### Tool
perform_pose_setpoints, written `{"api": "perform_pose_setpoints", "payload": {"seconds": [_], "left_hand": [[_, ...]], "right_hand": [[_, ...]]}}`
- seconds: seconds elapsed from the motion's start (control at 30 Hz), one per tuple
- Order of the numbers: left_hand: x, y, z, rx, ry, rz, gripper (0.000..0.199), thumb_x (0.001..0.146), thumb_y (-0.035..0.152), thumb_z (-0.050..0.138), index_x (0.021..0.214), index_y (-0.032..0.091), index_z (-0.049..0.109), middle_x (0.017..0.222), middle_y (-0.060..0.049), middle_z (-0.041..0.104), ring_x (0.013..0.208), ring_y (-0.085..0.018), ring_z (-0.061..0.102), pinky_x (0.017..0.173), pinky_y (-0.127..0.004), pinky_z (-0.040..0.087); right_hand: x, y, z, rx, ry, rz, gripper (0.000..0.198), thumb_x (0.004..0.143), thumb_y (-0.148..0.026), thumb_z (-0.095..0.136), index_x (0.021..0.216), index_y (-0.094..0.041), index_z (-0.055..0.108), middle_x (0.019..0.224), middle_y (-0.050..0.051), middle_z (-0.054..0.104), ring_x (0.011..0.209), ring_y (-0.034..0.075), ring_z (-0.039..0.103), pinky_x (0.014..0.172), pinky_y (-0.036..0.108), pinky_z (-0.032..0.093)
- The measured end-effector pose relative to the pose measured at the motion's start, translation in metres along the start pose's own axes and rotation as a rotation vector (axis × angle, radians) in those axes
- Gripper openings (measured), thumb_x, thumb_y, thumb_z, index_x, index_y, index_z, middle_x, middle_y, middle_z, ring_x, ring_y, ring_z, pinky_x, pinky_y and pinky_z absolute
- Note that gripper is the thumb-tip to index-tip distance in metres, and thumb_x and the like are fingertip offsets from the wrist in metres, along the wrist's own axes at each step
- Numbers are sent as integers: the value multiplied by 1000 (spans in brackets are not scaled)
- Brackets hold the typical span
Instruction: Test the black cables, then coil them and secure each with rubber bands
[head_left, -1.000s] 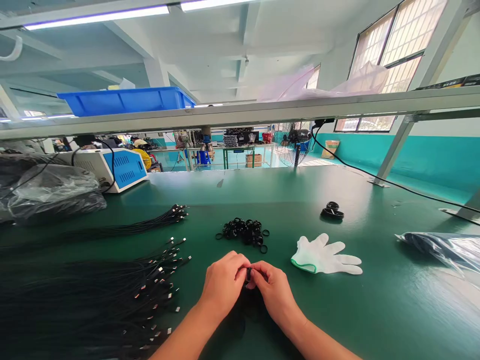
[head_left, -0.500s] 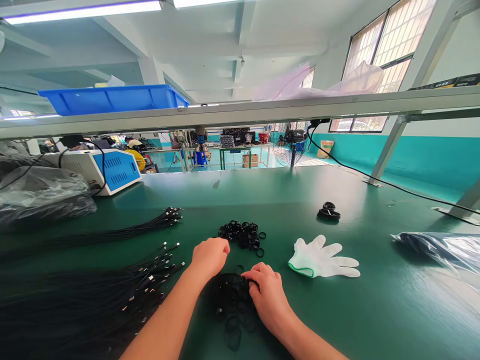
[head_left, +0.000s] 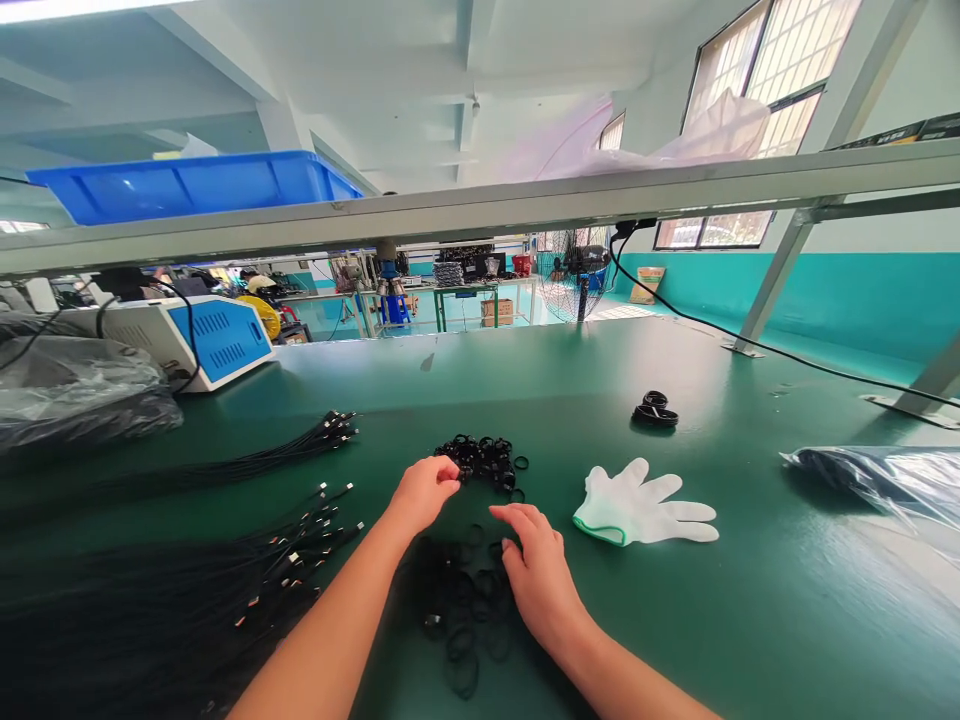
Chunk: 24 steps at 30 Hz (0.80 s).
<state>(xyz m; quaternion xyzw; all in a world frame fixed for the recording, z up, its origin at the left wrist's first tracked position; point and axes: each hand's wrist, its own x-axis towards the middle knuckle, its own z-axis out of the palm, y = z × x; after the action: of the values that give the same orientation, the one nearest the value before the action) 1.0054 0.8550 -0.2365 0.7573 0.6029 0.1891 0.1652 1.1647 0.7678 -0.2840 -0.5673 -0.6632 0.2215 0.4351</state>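
My left hand (head_left: 426,492) is at the left edge of a far pile of small black rings (head_left: 487,462), its fingers curled together; whatever they may hold is hidden. Closer to me lies a second, looser pile of black rings (head_left: 461,640), partly in shadow. Above the right side of that pile is my right hand (head_left: 538,555), thumb and fingers apart, with nothing visible in it. A white glove with a green hem (head_left: 646,508) lies flat to the right of this hand.
Many black cables (head_left: 285,570) with metal plug ends spread over the left side of the green table (head_left: 525,375). A blue-and-white machine (head_left: 225,340) stands behind them. Black coils (head_left: 655,410) and a plastic-wrapped bundle (head_left: 877,475) lie rightward. A shelf beam (head_left: 465,210) crosses overhead.
My right hand has opened and lifted off the near pile, where it was pinching at black rings. My left hand has moved slightly forward to the far pile.
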Motion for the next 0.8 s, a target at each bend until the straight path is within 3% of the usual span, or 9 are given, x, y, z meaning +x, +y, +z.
{"api": "perform_pose_setpoints", "payload": {"seconds": [0.13,0.27,0.37,0.5,0.67,0.8], "left_hand": [[-22,6,-4,-193,-41,70,16,87,27,54,91,13,59,82,-1,63,70,-13,61,67,-32,51],[-49,25,4,-320,-77,148,4,78,17,55,76,17,59,68,4,60,64,-12,57,61,-25,46],[-60,32,9,-350,-40,140,5,74,19,53,72,19,58,67,3,60,62,-13,53,58,-24,42],[-61,26,7,-353,29,85,7,74,23,49,71,19,55,66,2,58,60,-15,52,58,-26,40],[-65,24,3,-342,-23,99,6,72,23,50,69,20,55,65,3,58,60,-14,52,56,-24,40],[-66,29,6,-291,-16,90,8,72,22,49,70,22,57,67,4,60,63,-14,54,57,-23,40]], "right_hand": [[0,0,-1,237,69,-23,33,81,-21,42,111,-17,56,109,9,58,101,22,53,89,38,40],[-1,-2,-2,475,100,23,30,75,-31,56,102,-18,59,91,6,63,84,21,57,79,35,45],[1,-1,-2,546,69,61,18,73,-33,57,82,-18,62,77,5,65,72,20,60,70,33,47],[6,5,-1,617,47,108,22,76,-36,51,79,-17,61,67,5,64,60,20,62,62,34,49],[7,2,-2,667,35,66,26,71,-30,57,94,-19,63,92,6,66,73,19,61,73,33,46],[4,-4,-4,689,11,53,10,69,-25,61,77,-20,65,73,1,64,68,17,55,65,28,43]]}}
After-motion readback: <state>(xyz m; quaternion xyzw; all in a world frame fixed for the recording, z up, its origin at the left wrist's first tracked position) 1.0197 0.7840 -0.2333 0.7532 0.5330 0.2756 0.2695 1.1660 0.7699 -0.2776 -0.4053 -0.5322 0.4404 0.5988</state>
